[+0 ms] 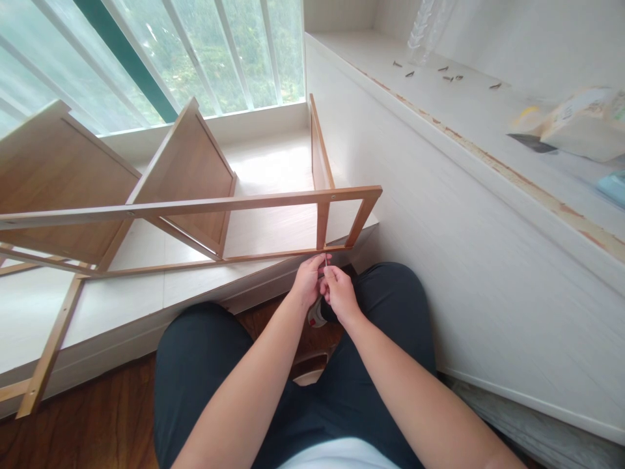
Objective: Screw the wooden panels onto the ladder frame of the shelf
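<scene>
Left hand (307, 280) and right hand (339, 293), fingertips pinched together on a thin metal screwdriver shaft (325, 262) that rises between them to the lower rail of the wooden shelf frame (205, 207). The tool's handle (316, 315) shows just below the fingers. The frame lies on its side on the white window ledge (273, 163), directly above the fingers. Loose screws (452, 78) lie well up and right of them.

Two hands close together, left hand (306, 281) and right hand (339, 294), pinching a thin little screw (325, 260) just under the bottom rail of a wooden shelf frame (205, 207) lying on its side on the white window ledge (273, 166), above dark-trousered knees.
</scene>
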The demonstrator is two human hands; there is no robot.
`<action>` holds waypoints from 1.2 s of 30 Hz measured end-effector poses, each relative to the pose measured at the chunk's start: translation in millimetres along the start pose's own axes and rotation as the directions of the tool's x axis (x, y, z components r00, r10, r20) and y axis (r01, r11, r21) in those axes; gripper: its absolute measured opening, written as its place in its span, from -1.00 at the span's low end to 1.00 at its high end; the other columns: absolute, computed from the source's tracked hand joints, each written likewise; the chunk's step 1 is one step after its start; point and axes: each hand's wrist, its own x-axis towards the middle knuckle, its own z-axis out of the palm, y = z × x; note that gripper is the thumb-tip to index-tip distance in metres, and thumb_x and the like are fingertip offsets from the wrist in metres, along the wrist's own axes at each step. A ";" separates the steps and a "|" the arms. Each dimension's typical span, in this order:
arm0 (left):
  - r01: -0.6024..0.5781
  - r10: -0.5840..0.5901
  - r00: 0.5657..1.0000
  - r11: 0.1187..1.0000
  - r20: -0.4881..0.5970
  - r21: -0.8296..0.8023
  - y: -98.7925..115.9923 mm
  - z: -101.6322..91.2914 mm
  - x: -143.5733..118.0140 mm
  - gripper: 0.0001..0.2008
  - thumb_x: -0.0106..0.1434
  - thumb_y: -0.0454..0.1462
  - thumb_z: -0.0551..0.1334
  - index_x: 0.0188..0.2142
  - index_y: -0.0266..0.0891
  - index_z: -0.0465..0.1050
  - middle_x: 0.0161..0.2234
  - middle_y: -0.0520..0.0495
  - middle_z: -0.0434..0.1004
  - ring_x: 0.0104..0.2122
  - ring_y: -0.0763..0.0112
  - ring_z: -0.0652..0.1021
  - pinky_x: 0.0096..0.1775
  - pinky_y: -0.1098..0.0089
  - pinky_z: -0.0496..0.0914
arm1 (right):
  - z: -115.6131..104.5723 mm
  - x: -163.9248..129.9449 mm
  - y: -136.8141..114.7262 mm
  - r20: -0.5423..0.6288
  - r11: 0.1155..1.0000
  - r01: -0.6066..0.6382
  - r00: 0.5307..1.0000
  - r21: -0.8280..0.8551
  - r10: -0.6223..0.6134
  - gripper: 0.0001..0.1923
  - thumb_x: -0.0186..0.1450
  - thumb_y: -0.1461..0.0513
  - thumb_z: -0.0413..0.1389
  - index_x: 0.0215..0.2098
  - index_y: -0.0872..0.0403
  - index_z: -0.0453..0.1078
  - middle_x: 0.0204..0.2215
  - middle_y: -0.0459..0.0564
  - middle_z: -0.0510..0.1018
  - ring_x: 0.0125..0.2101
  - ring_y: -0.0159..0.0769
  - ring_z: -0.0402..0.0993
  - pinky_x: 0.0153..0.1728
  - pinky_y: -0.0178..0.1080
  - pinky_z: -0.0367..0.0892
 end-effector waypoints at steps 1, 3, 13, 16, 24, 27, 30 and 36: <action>0.005 -0.005 1.000 1.000 -0.009 0.000 0.5 0.4 -0.2 -0.67 0.13 -0.13 0.42 -0.22 -0.34 0.55 -0.56 0.06 0.44 -0.73 0.64 0.33 -0.65 0.53 0.22 | 0.7 -0.7 -0.8 0.004 0.999 -0.019 1.000 0.037 0.019 -0.58 0.36 -0.11 0.04 -0.26 0.07 0.41 -0.69 -0.21 0.34 -0.72 -0.46 0.12 -0.70 -0.37 -0.01; 0.007 -0.007 1.000 1.000 -0.026 -0.004 1.3 1.1 -0.7 -0.70 0.13 -0.14 0.42 -0.25 -0.34 0.55 -0.53 0.04 0.47 -0.71 0.64 0.35 -0.62 0.52 0.25 | 1.6 -1.9 -2.6 0.014 0.991 -0.067 0.998 0.118 0.066 -0.60 0.34 -0.10 0.07 -0.28 0.06 0.39 -0.69 -0.21 0.34 -0.73 -0.48 0.10 -0.72 -0.39 -0.05; 0.044 -0.045 0.999 0.999 0.019 0.030 1.4 1.8 -3.4 -0.63 0.14 -0.08 0.39 -0.18 -0.31 0.53 -0.67 0.15 0.31 -0.75 0.58 0.32 -0.63 0.52 0.22 | -6.6 5.0 -12.8 0.256 0.746 -0.415 0.910 0.522 0.327 -0.69 0.31 0.00 0.19 -0.35 0.03 0.27 -0.70 -0.28 0.23 -0.70 -0.48 0.01 -0.68 -0.40 -0.08; 0.032 -0.033 0.999 0.998 0.008 0.054 2.3 1.2 -2.2 -0.65 0.15 -0.08 0.38 -0.19 -0.30 0.54 -0.66 0.13 0.34 -0.75 0.60 0.32 -0.64 0.52 0.21 | -8.3 6.2 -15.6 0.349 0.663 -0.482 0.875 0.573 0.335 -0.71 0.35 0.04 0.17 -0.36 0.03 0.25 -0.70 -0.28 0.20 -0.70 -0.48 -0.01 -0.68 -0.41 -0.09; 0.057 -0.058 0.998 0.995 0.005 0.084 2.3 0.0 -5.7 -0.58 0.13 -0.05 0.39 -0.14 -0.30 0.52 -0.67 0.17 0.31 -0.79 0.59 0.28 -0.71 0.53 0.14 | -6.7 4.4 -11.3 0.350 0.659 -0.484 0.874 0.576 0.336 -0.70 0.35 0.01 0.14 -0.37 0.03 0.26 -0.68 -0.25 0.24 -0.71 -0.47 -0.02 -0.68 -0.40 -0.13; 0.059 -0.060 0.998 0.995 0.009 0.082 3.1 1.2 -7.0 -0.56 0.12 -0.04 0.39 -0.13 -0.31 0.51 -0.67 0.18 0.30 -0.80 0.59 0.28 -0.71 0.53 0.14 | -6.0 4.6 -11.0 0.315 0.695 -0.468 0.883 0.546 0.348 -0.67 0.35 -0.03 0.12 -0.38 0.03 0.27 -0.68 -0.25 0.23 -0.71 -0.46 -0.02 -0.68 -0.39 -0.13; 0.052 -0.053 0.998 0.996 0.016 0.073 3.9 2.2 -6.4 -0.61 0.15 -0.07 0.37 -0.15 -0.30 0.51 -0.67 0.17 0.30 -0.80 0.59 0.27 -0.71 0.53 0.14 | -5.9 5.0 -11.4 0.296 0.698 -0.459 0.889 0.550 0.351 -0.67 0.36 -0.03 0.08 -0.37 0.04 0.29 -0.68 -0.24 0.23 -0.70 -0.46 -0.02 -0.68 -0.39 -0.14; 0.030 -0.030 1.000 0.998 0.002 0.051 2.4 1.2 -4.0 -0.66 0.16 -0.10 0.37 -0.19 -0.30 0.54 -0.66 0.13 0.34 -0.76 0.60 0.31 -0.66 0.53 0.20 | -7.1 5.1 -10.6 0.305 0.705 -0.457 0.889 0.541 0.343 -0.68 0.34 -0.03 0.11 -0.37 0.03 0.32 -0.67 -0.23 0.23 -0.70 -0.45 -0.03 -0.68 -0.38 -0.11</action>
